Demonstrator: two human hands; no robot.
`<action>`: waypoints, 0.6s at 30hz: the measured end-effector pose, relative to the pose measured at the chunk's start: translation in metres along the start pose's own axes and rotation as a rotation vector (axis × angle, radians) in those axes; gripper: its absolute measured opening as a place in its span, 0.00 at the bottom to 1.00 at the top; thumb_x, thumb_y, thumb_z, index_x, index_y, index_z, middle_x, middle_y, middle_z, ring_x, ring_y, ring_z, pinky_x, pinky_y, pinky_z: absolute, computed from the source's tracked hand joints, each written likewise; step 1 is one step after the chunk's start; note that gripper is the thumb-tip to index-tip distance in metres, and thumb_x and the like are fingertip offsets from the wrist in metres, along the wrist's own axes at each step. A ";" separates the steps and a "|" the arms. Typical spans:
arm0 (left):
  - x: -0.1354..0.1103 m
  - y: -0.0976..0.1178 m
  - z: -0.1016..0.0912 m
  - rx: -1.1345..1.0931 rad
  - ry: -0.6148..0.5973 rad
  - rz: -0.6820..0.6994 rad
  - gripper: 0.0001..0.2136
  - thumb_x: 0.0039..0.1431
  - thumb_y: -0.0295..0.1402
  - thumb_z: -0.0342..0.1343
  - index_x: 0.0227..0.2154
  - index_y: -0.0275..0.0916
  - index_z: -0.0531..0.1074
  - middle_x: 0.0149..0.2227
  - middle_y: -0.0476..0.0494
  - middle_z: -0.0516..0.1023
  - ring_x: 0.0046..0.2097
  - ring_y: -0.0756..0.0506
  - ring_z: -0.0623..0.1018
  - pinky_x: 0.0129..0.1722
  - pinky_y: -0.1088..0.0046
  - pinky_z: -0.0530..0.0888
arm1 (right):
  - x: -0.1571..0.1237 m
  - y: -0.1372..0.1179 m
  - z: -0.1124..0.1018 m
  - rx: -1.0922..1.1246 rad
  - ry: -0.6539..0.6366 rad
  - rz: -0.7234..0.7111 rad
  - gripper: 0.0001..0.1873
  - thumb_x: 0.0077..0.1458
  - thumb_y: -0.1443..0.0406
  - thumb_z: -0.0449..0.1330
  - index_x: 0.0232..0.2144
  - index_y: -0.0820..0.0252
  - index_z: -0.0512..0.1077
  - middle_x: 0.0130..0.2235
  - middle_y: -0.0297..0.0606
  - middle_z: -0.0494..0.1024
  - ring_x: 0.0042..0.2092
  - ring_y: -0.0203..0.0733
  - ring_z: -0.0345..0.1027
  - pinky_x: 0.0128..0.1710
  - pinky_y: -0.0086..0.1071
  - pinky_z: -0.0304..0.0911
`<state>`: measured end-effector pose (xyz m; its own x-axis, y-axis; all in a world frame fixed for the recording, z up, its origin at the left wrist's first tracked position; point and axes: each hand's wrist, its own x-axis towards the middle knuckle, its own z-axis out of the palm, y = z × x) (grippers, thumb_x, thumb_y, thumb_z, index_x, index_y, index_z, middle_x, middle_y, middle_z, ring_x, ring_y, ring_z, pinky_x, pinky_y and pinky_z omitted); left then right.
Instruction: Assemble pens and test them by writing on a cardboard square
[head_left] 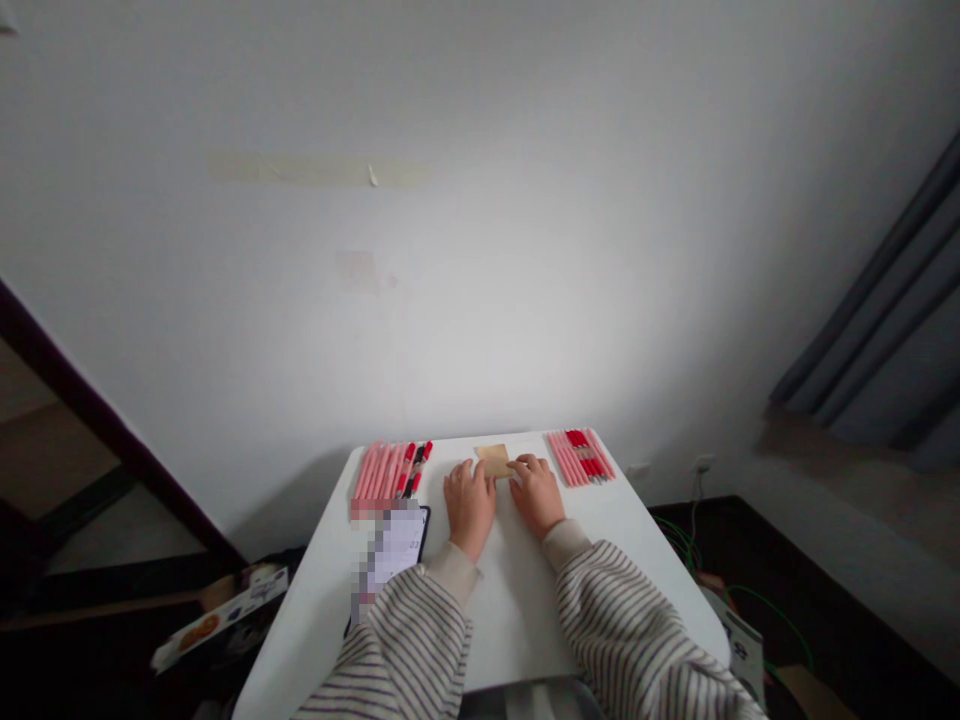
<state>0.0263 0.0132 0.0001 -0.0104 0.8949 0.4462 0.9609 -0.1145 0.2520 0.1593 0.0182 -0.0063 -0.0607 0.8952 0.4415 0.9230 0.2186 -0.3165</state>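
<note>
Both hands rest on a white table (517, 600), meeting at a small tan paper packet (493, 460). My left hand (469, 500) has its fingers curled at the packet's left edge. My right hand (537, 492) pinches the packet's right edge with bent fingers. A row of pink and red pens (386, 470) lies to the left of my left hand. Another row of pink and red pens (581, 456) lies to the right of my right hand. Striped sleeves cover both forearms.
A phone (397, 548) lies on the table by my left wrist, its screen blurred. A white wall stands right behind the table. Grey curtains (885, 340) hang at the right. Cables (720, 590) and boxes (217, 615) lie on the dark floor around the table.
</note>
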 end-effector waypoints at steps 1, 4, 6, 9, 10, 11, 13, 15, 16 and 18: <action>0.000 0.000 0.000 0.004 0.000 0.006 0.16 0.59 0.34 0.47 0.48 0.40 0.69 0.50 0.39 0.72 0.52 0.42 0.69 0.53 0.63 0.64 | 0.000 0.000 0.000 -0.006 0.000 -0.002 0.17 0.55 0.68 0.55 0.48 0.53 0.71 0.49 0.38 0.72 0.48 0.42 0.61 0.44 0.31 0.58; -0.001 -0.001 -0.002 0.025 -0.003 0.021 0.15 0.60 0.35 0.46 0.47 0.40 0.70 0.47 0.40 0.73 0.50 0.43 0.69 0.51 0.65 0.64 | 0.000 -0.001 -0.002 -0.035 -0.016 -0.011 0.17 0.54 0.68 0.55 0.47 0.53 0.71 0.48 0.38 0.72 0.48 0.42 0.61 0.44 0.31 0.58; -0.001 0.000 -0.005 0.043 -0.003 0.016 0.14 0.60 0.35 0.46 0.46 0.40 0.70 0.46 0.40 0.73 0.50 0.43 0.69 0.50 0.65 0.65 | 0.000 -0.002 -0.004 -0.056 -0.031 -0.014 0.17 0.55 0.68 0.55 0.47 0.52 0.71 0.49 0.39 0.72 0.48 0.42 0.61 0.44 0.31 0.58; -0.001 -0.001 -0.013 0.071 -0.013 -0.011 0.14 0.61 0.35 0.45 0.45 0.42 0.70 0.45 0.41 0.72 0.49 0.43 0.69 0.49 0.65 0.65 | 0.001 -0.004 -0.006 -0.078 -0.039 -0.008 0.17 0.55 0.67 0.55 0.47 0.51 0.71 0.49 0.39 0.71 0.48 0.42 0.60 0.43 0.32 0.58; -0.001 -0.002 -0.017 0.087 -0.016 -0.028 0.13 0.61 0.35 0.45 0.44 0.42 0.71 0.45 0.41 0.72 0.48 0.42 0.70 0.48 0.64 0.65 | 0.001 -0.004 -0.006 -0.079 -0.038 -0.004 0.17 0.55 0.67 0.55 0.47 0.51 0.71 0.49 0.39 0.71 0.48 0.43 0.60 0.43 0.32 0.58; 0.000 -0.004 -0.020 0.108 -0.011 -0.036 0.13 0.61 0.35 0.44 0.43 0.41 0.71 0.45 0.41 0.72 0.48 0.42 0.70 0.48 0.63 0.65 | 0.002 -0.005 -0.006 -0.077 -0.037 -0.002 0.17 0.56 0.67 0.55 0.47 0.51 0.71 0.49 0.38 0.71 0.48 0.43 0.60 0.42 0.32 0.58; 0.001 -0.008 -0.028 0.147 -0.002 -0.059 0.13 0.61 0.33 0.44 0.42 0.40 0.72 0.45 0.40 0.72 0.48 0.41 0.69 0.48 0.63 0.65 | 0.003 -0.007 -0.007 -0.067 -0.039 -0.004 0.16 0.56 0.67 0.55 0.47 0.51 0.72 0.49 0.38 0.71 0.48 0.43 0.60 0.42 0.32 0.58; 0.003 -0.012 -0.036 0.181 -0.021 -0.078 0.13 0.60 0.31 0.43 0.42 0.40 0.72 0.43 0.40 0.73 0.47 0.41 0.70 0.47 0.63 0.66 | 0.004 -0.011 -0.008 -0.057 -0.041 -0.014 0.15 0.56 0.67 0.55 0.46 0.51 0.72 0.49 0.38 0.71 0.48 0.43 0.60 0.42 0.32 0.57; 0.003 -0.015 -0.040 0.200 -0.027 -0.099 0.14 0.60 0.30 0.43 0.42 0.40 0.72 0.43 0.39 0.73 0.47 0.41 0.70 0.47 0.63 0.66 | 0.004 -0.013 -0.009 -0.053 -0.042 -0.022 0.15 0.56 0.67 0.55 0.45 0.51 0.72 0.49 0.38 0.71 0.48 0.44 0.60 0.42 0.33 0.57; 0.004 -0.019 -0.047 0.239 -0.033 -0.135 0.14 0.59 0.29 0.42 0.41 0.40 0.73 0.43 0.39 0.73 0.48 0.40 0.69 0.48 0.63 0.65 | 0.005 -0.019 -0.011 -0.049 -0.043 -0.040 0.15 0.56 0.67 0.54 0.45 0.51 0.73 0.49 0.39 0.71 0.48 0.44 0.59 0.43 0.34 0.56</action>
<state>-0.0051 -0.0014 0.0373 -0.1379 0.9090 0.3934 0.9895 0.1087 0.0956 0.1459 0.0144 0.0113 -0.1130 0.9021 0.4166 0.9369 0.2363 -0.2576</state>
